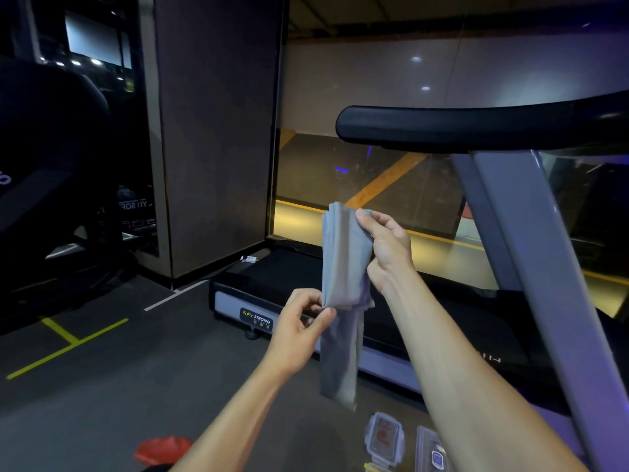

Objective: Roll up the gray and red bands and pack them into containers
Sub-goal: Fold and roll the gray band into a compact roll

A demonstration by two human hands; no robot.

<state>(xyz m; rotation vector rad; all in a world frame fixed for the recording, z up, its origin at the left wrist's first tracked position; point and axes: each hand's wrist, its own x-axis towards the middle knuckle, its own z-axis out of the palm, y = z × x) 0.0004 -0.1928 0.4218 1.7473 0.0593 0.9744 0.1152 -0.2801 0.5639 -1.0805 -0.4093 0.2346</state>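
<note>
so far left there's yellow floor tape on the gray floor, and way below the left fingers a crumpled red band lying on the floor at the bottom edge. the left hand is up in the air with thumb and fingers pinched together on the lower fold of the gray band. the band is folded over a few times into a thick strip between the two hands, and a loose tail hangs down past the left fingers toward the floor. above and to the right, the right hand has its fingers curled round the top of that folded strip, thumb tip on the upper edge. straight below the right fingers, down on the floor, two clear containers sit just beside each other, the right one partly hidden by the forearm. behind it all is a treadmill with a black handrail.
</note>
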